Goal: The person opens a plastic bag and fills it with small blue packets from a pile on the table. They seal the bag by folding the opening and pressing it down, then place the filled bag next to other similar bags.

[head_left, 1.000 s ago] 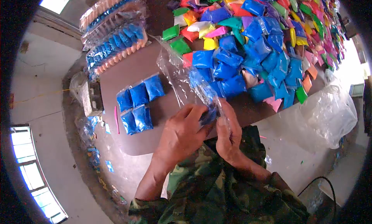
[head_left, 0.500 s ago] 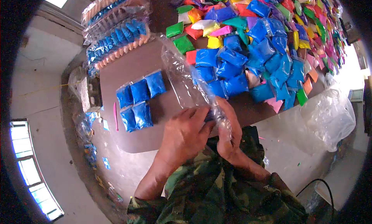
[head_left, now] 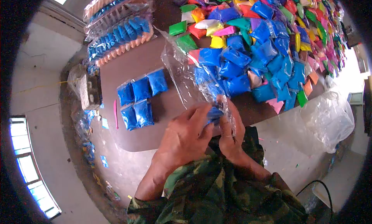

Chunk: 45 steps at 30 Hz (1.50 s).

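At the table's front edge, my left hand [head_left: 185,133] has its thumb and fingers closed around a small blue packet [head_left: 214,114]. Close beside it, my right hand [head_left: 233,136] grips the gathered end of a long clear plastic bag [head_left: 173,60]. The blue packet sits between both hands at the bag's end, partly covered by fingers. From there the bag stretches up and left across the table. To the left lie several flat blue packets [head_left: 142,88] in two rows, with a thin pink stick [head_left: 116,114] beside them.
A large heap of coloured packets [head_left: 240,26] covers the table's [head_left: 135,142] back and right, blue ones nearest me. Clear bags packed with blue and peach packets [head_left: 120,34] lie at the back left. A big clear plastic bag [head_left: 329,115] hangs off the right edge.
The blue packet shows more between my hands now. My right hand has turned and shifted slightly right, and the clear bag has bunched a little toward it.
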Each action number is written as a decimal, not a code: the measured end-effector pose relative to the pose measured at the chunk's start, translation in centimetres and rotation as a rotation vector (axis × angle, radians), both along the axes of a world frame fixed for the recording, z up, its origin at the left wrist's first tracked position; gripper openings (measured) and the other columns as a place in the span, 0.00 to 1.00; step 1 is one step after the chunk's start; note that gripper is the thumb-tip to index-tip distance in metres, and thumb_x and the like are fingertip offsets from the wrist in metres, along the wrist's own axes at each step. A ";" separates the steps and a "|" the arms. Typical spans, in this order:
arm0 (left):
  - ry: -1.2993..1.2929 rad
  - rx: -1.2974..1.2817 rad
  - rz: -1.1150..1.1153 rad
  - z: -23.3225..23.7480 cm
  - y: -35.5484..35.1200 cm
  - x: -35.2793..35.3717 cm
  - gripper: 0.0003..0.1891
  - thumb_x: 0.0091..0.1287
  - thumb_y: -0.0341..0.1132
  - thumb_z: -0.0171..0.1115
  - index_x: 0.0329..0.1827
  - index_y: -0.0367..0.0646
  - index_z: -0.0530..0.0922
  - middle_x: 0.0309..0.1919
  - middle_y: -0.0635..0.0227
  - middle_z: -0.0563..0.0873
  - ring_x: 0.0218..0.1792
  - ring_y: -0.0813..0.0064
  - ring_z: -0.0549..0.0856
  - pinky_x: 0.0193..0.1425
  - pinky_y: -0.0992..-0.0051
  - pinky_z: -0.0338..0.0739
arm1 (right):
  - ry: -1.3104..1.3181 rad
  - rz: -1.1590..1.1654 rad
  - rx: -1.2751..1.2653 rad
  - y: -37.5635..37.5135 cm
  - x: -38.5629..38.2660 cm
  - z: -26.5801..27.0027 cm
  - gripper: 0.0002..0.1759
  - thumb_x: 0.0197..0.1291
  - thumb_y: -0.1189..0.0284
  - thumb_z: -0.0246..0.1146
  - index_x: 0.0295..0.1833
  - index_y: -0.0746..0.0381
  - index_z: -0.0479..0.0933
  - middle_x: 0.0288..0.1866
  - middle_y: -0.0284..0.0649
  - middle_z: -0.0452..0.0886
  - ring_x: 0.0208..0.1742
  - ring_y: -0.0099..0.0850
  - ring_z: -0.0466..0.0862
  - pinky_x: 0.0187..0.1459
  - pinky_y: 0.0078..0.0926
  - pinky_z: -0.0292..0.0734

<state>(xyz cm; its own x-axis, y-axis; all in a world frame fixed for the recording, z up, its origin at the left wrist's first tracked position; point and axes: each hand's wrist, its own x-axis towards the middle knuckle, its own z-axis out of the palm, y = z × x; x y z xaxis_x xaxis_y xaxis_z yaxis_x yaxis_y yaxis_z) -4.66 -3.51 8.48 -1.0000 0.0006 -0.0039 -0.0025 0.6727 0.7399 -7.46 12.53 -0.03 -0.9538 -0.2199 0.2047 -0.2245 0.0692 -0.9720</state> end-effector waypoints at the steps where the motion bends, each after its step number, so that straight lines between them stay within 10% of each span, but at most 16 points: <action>1: 0.000 -0.009 -0.009 -0.1 -0.2 0.1 0.20 0.67 0.31 0.68 0.62 0.41 0.80 0.53 0.48 0.88 0.48 0.41 0.89 0.51 0.50 0.85 | 0.016 0.001 -0.010 0.0 0.1 -0.4 0.26 0.77 0.68 0.54 0.74 0.71 0.72 0.72 0.57 0.78 0.74 0.52 0.78 0.76 0.46 0.69; 19: 0.137 0.201 0.197 -2.0 1.9 1.0 0.06 0.71 0.29 0.70 0.47 0.39 0.84 0.34 0.51 0.89 0.32 0.50 0.90 0.36 0.58 0.83 | 0.106 0.049 0.030 0.2 0.1 -1.3 0.27 0.83 0.68 0.48 0.78 0.74 0.66 0.76 0.53 0.75 0.75 0.42 0.74 0.76 0.40 0.67; 29: 0.148 0.135 0.130 -1.3 1.5 2.7 0.15 0.67 0.28 0.71 0.57 0.42 0.86 0.54 0.55 0.89 0.52 0.49 0.90 0.55 0.57 0.87 | 0.076 0.017 0.062 -0.2 0.3 -0.9 0.25 0.80 0.72 0.57 0.75 0.73 0.69 0.72 0.49 0.78 0.69 0.36 0.79 0.70 0.35 0.73; 36: 0.195 -0.539 0.532 -0.9 -5.9 3.8 0.14 0.63 0.34 0.77 0.49 0.42 0.87 0.50 0.58 0.89 0.49 0.53 0.89 0.51 0.58 0.85 | -0.035 -0.018 -0.030 -0.8 0.5 0.2 0.26 0.71 0.72 0.64 0.72 0.68 0.74 0.70 0.51 0.80 0.72 0.44 0.79 0.75 0.41 0.69; 45: 0.129 -0.576 0.504 -2.5 -6.9 4.9 0.15 0.63 0.38 0.78 0.48 0.41 0.85 0.45 0.55 0.88 0.44 0.50 0.88 0.50 0.55 0.83 | -0.028 -0.037 -0.045 -0.8 0.6 0.0 0.25 0.73 0.74 0.62 0.72 0.69 0.74 0.71 0.50 0.80 0.72 0.41 0.78 0.75 0.40 0.69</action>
<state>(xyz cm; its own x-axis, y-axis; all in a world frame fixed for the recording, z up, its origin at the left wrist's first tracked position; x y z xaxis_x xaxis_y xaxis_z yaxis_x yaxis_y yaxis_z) 0.22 -10.39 5.95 -0.8715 -0.4212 0.2514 -0.3478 0.8920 0.2887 -6.87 11.70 -0.01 -0.9666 -0.1753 0.1868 -0.1953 0.0325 -0.9802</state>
